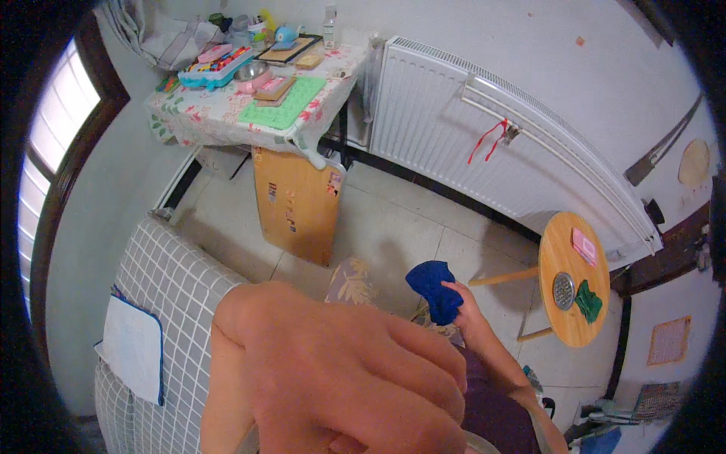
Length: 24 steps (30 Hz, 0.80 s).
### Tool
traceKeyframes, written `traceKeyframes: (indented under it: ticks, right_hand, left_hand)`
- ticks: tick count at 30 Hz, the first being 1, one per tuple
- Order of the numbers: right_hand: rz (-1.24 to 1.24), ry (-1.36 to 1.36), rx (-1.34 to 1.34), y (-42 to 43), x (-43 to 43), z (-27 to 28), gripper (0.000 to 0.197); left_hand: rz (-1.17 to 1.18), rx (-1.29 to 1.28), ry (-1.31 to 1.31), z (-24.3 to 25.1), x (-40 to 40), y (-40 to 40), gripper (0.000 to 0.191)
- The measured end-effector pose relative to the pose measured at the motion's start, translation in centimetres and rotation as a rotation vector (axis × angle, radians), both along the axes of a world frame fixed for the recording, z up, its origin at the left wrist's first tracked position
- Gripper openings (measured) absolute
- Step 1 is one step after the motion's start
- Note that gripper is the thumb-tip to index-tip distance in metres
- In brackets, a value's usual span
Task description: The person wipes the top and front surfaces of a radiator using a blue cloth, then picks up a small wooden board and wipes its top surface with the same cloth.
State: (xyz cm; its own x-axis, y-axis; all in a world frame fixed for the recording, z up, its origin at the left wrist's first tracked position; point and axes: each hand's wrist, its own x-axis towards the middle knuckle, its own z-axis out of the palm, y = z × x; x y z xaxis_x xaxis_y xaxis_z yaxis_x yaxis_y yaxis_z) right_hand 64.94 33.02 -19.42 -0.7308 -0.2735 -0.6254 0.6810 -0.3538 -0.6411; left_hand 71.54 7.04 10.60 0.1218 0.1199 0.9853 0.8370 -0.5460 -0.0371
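Note:
My left hand (346,369) is raised very close to the camera and fills the lower middle, with its back showing and its fingers curled; whether it holds anything is hidden. Lower down, my right hand (465,303) grips a dark blue cloth (434,289) that hangs above my patterned trousers. Right of it stands a small round wooden table (558,244) bearing a pink packet (583,247), a round metal dish (564,291) and a crumpled green cloth (589,302).
A sofa with a grey checked cover (176,318) and a white cloth (133,346) is at left. Behind stands a desk with a floral tablecloth (215,122); a wooden board (298,210) leans beneath it. A white radiator (431,119) lines the wall.

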Motion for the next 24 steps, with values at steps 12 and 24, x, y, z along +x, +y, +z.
traceKeyframes:
  ticks: [12,24]
  right_hand:
    - [-0.118,0.188,-0.323,1.6,-0.3,5.3,0.037]
    - [-0.129,0.293,-0.463,2.8,-0.7,7.1,0.048]
  left_hand:
    - [-0.286,-0.318,-0.417,0.7,2.8,2.4,0.014]
    - [0.027,0.202,-0.046,-0.1,3.5,7.1,0.031]
